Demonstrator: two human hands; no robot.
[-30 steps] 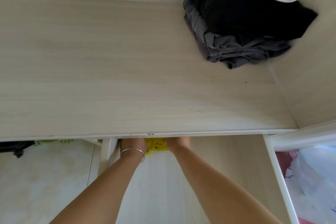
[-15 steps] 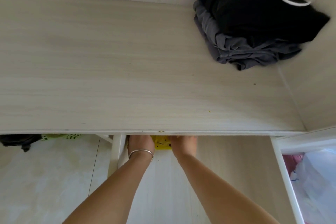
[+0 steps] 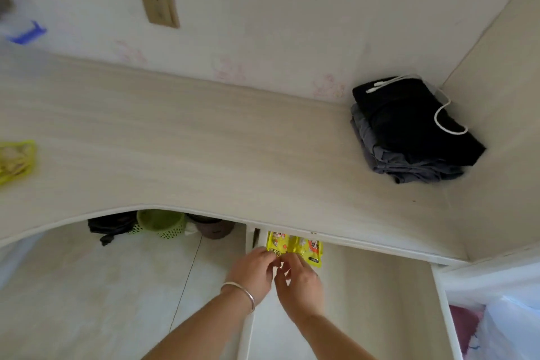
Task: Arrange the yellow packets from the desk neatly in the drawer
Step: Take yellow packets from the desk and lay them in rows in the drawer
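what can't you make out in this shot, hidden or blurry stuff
- Yellow packets in the drawer, head view: far ends hidden under the desk edge, near ends by the left hand and right hand; count unclear.
- Packet print: too small.
- Yellow item at the left edge: blurred, cut off.
- Drawer's back: under the desk.

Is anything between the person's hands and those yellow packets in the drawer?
Nothing visible is. Both the left hand and right hand are already at the near edge of the yellow packets, which lie in the open drawer. The desk edge overhangs only their far ends.
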